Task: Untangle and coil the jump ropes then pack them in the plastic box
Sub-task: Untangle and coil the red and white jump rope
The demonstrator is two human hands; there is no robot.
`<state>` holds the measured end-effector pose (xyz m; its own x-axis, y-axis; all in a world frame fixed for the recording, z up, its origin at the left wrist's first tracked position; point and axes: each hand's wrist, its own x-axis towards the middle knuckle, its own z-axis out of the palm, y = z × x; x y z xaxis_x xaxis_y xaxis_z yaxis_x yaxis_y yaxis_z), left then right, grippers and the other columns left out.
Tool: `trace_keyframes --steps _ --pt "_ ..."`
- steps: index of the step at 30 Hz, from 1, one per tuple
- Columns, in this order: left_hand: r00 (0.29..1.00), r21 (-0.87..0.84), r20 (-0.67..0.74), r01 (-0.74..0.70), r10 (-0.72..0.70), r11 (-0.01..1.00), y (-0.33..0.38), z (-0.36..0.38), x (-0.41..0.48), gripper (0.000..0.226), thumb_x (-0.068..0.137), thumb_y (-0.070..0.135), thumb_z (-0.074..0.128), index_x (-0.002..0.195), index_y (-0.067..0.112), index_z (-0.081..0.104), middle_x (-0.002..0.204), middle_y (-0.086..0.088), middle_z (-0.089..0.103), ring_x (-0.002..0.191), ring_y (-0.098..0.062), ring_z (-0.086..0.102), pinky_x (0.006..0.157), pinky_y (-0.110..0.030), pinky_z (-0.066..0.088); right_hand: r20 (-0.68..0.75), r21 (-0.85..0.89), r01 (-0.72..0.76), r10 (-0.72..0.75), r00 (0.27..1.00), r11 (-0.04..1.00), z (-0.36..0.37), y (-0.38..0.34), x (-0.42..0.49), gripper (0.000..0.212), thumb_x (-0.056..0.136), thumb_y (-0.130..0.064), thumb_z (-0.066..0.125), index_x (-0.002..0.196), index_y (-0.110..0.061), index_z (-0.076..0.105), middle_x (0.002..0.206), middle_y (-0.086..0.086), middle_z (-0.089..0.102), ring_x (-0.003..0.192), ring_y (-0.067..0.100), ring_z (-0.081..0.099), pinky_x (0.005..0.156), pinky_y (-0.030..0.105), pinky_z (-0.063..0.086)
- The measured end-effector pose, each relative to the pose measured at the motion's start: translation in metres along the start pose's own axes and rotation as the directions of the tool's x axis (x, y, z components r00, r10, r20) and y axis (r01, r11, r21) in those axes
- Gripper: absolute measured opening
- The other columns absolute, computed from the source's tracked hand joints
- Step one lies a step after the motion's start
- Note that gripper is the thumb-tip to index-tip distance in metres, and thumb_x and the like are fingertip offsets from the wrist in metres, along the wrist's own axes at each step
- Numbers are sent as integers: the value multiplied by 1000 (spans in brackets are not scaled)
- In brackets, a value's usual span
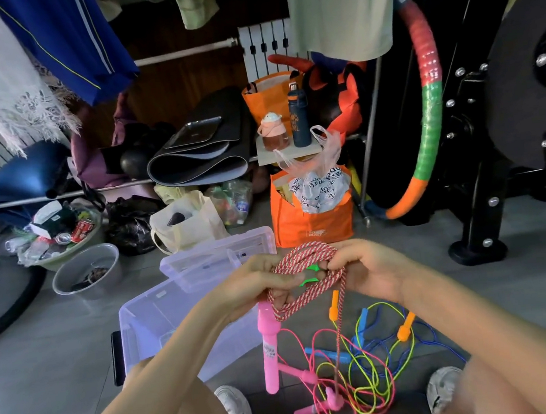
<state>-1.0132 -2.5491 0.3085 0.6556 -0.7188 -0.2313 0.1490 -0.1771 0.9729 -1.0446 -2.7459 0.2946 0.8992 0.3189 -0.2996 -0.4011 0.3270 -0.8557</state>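
Head view, stage: coiling of one rope was under way; by my reckoning none had been packed yet.
Red-and-white rope point(303, 262): gathered in several loops between the two hands, with a tail hanging toward six o'clock into the heap below.
Left hand point(255, 286): fingers curled round the loops on their nine o'clock side.
Right hand point(369, 269): fingers clamped on the loops at three o'clock.
Green bits point(310, 273): two showed inside the coil; I could not tell if they were its handles.
Plastic box point(149, 316): one, open on the floor at eight o'clock from the hands; what was inside was unclear through its wall.
Lid point(255, 241): one, lying just behind the box, at eleven o'clock from the hands.
Heap point(362, 374): at six o'clock, thin pink, yellow-green and blue ropes lay tangled together, three left to sort.
Ropes counted: four in all.
Orange handles point(406, 327): two.
Blue handles point(362, 321): two.
Pink handles point(269, 339): at least three pieces.
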Motion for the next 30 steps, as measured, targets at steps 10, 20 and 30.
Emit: trace_keyframes --steps 10,20,30 --pt "976 -538 92 215 -197 815 7 -6 0 39 82 36 49 62 3 57 34 4 30 30 -11 31 52 -24 44 229 -337 200 -126 965 920 -18 -3 -3 32 71 0 58 103 -6 57 100 11 64 91 18 61 83 27 47" --pt "890 -260 413 319 -194 911 19 -7 1 47 91 39 38 120 8 59 43 5 45 44 -12 47 74 -23 47 312 -267 234 -146 939 935 -16 3 3 67 62 -46 79 107 -4 52 67 -10 63 57 0 51 48 18 29" --pt "962 -473 203 260 -183 842 18 -9 -1 29 85 34 55 78 7 51 44 6 35 38 -9 34 60 -24 49 349 -183 138 -68 935 973 -20 -7 17 86 66 -37 80 125 12 42 73 -5 58 62 4 52 45 14 37"
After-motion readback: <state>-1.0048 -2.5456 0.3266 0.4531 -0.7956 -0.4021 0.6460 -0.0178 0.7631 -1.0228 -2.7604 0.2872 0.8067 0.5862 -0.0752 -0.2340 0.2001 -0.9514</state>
